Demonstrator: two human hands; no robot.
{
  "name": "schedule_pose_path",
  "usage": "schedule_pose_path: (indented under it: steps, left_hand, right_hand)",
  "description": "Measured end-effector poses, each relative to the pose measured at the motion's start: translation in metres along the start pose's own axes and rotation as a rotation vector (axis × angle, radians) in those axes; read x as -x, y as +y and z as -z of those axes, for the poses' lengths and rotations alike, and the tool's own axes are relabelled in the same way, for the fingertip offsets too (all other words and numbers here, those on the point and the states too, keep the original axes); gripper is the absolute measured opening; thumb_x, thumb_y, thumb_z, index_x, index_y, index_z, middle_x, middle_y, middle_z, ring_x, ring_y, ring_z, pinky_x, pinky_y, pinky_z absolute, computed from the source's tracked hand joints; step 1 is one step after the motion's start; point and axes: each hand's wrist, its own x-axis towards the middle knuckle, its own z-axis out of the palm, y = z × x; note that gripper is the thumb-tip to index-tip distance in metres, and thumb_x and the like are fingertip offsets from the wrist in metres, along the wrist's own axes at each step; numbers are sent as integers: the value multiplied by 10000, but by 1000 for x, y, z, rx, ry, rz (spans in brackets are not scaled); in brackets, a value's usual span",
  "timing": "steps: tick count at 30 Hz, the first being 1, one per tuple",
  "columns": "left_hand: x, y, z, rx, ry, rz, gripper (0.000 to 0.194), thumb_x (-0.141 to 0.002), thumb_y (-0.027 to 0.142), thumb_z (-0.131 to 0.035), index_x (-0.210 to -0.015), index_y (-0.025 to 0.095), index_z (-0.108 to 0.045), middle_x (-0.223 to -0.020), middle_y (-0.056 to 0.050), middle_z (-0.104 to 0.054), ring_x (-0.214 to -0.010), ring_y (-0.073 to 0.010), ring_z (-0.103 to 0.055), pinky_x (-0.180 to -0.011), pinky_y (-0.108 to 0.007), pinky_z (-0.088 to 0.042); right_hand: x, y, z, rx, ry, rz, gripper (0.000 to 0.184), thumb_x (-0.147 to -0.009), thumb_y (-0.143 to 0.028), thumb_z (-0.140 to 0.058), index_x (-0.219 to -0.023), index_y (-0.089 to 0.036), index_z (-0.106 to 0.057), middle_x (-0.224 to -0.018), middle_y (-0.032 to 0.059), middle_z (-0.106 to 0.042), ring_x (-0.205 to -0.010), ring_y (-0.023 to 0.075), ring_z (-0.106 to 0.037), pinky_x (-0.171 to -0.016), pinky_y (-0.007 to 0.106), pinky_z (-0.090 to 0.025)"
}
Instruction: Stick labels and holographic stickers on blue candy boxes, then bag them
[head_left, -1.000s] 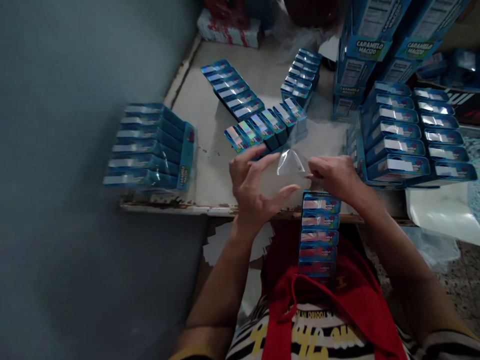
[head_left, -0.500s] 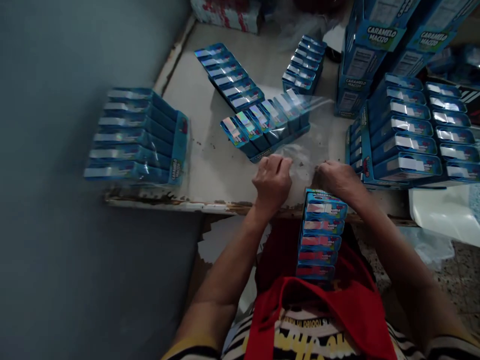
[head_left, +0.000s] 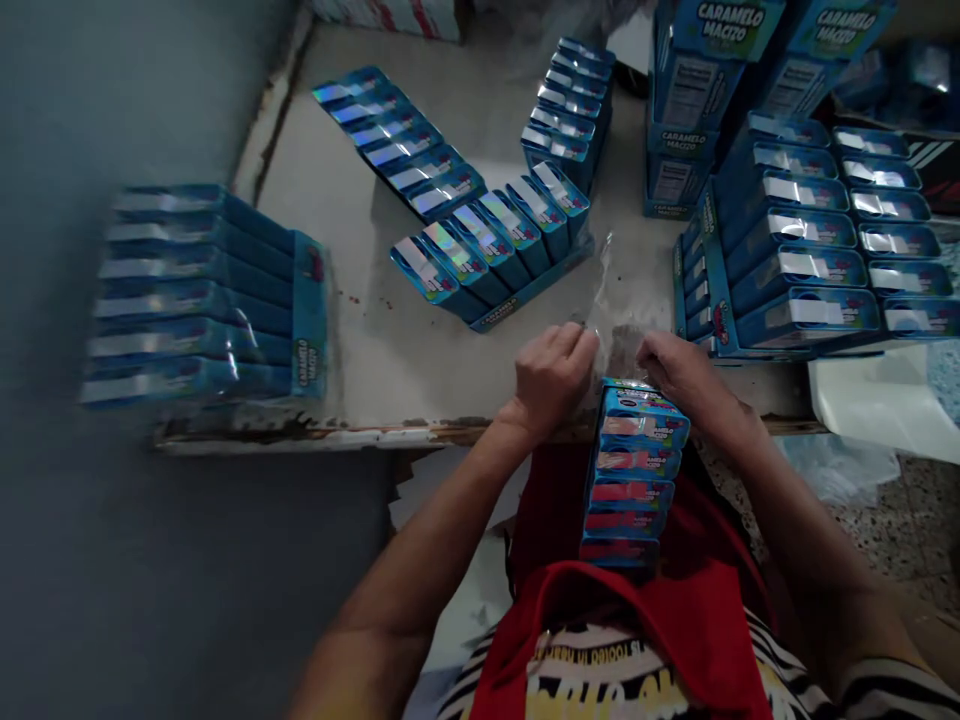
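My left hand (head_left: 555, 378) is closed, its fingers pinching one side of a clear plastic bag (head_left: 602, 285) just above the table's front edge. On the bag's other side my right hand (head_left: 686, 382) is closed too, gripping the plastic close to a blue candy display box (head_left: 637, 400). That box, filled with a row of small blue packs, rests against the red apron (head_left: 697, 600) below my hands. Beyond my left hand stands another filled display box (head_left: 491, 250), its packs leaning apart. My fingertips are partly hidden.
At left, a plastic-wrapped display box (head_left: 202, 300) sits by the wall and table edge (head_left: 360, 436). Two more rows of packs, a slanted one (head_left: 405, 150) and an upright one (head_left: 566, 110), lie behind. Stacked boxes (head_left: 686, 100) and filled boxes (head_left: 802, 240) line the right.
The clear plastic, earlier spread out in front of the middle display box, is now narrower and drawn between my hands. My hands are closer together. The view has shifted, moving the table's things leftward.
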Motion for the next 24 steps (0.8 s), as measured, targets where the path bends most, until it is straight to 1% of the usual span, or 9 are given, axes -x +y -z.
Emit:
schedule_pose_path:
  steps: [2,6,8,10,13,15,19,21,24]
  left_hand:
    - [-2,1,-1,56,-55,-88,292,-1075,213,-493,-851,218,-680,-824,-78,-660,-811,-225,-594,-674,-339,-361]
    - [-3,6,-1,84,-101,-157,224,-1057,198,-530,-915,215,-703,-878,-86,-674,-850,-225,-606,-660,-330,-357]
    - [-3,7,0,97,-109,-216,199,-1038,179,-549,-931,218,-713,-885,-86,-673,-861,-229,-609,-657,-327,-368]
    - [-3,5,2,110,-103,-224,211,-1026,159,-547,-922,222,-720,-874,-83,-667,-856,-227,-612,-655,-325,-377]
    - [-6,0,9,95,-70,-80,261,-1027,147,-521,-883,223,-724,-860,-78,-665,-799,-211,-619,-629,-324,-365]
    - [-14,-3,15,76,-74,-5,285,-1040,158,-505,-879,222,-732,-865,-76,-678,-764,-198,-636,-613,-322,-353]
    - [-35,-5,26,100,-283,-151,210,-1019,191,-571,-927,228,-755,-867,-64,-712,-751,-198,-693,-620,-303,-391]
    - [-41,-3,26,63,-364,-210,165,-996,195,-604,-952,225,-760,-855,-63,-728,-750,-208,-711,-620,-298,-407]
    - [-41,-2,21,18,-341,-207,189,-1009,218,-590,-936,212,-764,-832,-72,-741,-734,-211,-714,-607,-296,-398]
  right_hand:
    - [14,-6,7,138,-26,-62,157,-973,-117,-518,-921,-223,-622,-933,65,-723,-831,216,-612,-692,304,-333]
    - [50,-11,13,355,-57,-177,181,-1002,-122,-505,-1016,-210,-663,-988,105,-765,-781,228,-643,-631,344,-247]
    - [64,-8,8,290,-11,-224,168,-1005,-145,-509,-1017,-207,-665,-973,100,-775,-788,227,-666,-636,324,-291]
    - [71,-1,-1,122,106,-239,139,-1004,-186,-530,-1034,-207,-665,-984,89,-784,-834,223,-696,-686,296,-382]
    - [68,8,-14,-111,307,-218,162,-1009,-297,-590,-1101,-209,-689,-1001,80,-797,-893,220,-729,-774,291,-469]
    - [60,12,-19,-221,335,-198,196,-1007,-368,-618,-1086,-220,-720,-985,69,-806,-885,214,-736,-781,291,-485]
    - [45,19,-24,-372,316,-242,286,-974,-503,-677,-984,-223,-735,-775,6,-743,-689,171,-658,-668,267,-458]
    - [40,20,-24,-358,348,-276,350,-923,-534,-751,-1057,-211,-733,-683,-35,-668,-622,154,-599,-622,256,-417]
    - [35,19,-24,-221,330,-273,493,-887,-478,-828,-1289,-216,-711,-687,-49,-661,-640,157,-602,-632,255,-387]
